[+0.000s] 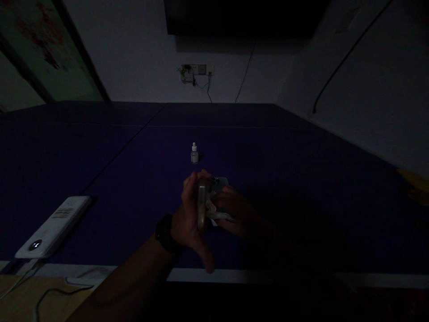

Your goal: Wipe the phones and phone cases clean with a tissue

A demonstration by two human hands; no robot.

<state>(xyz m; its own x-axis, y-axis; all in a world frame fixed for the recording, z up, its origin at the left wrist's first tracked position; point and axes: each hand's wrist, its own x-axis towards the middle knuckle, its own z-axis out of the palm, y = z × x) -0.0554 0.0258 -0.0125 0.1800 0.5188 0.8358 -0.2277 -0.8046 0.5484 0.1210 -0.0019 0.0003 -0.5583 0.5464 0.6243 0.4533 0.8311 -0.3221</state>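
Note:
My left hand (187,214), with a dark watch on its wrist, holds a yellowish see-through phone case (201,203) on edge, its long side facing me. The thumb sticks out below and the fingers reach over the far end. My right hand (236,210) is closed on a crumpled white wipe (219,216), against the right side of the case. Partly hidden behind both hands is a phone (221,181) with its camera lenses showing. A small clear dropper bottle (194,156) with a white top stands upright beyond my hands.
A white power bank (55,228) with a cable lies on the blue table (134,156) at the left. A yellow item (414,179) sits at the right edge. A dark screen (248,18) and sockets (197,69) are on the wall. The room is dim.

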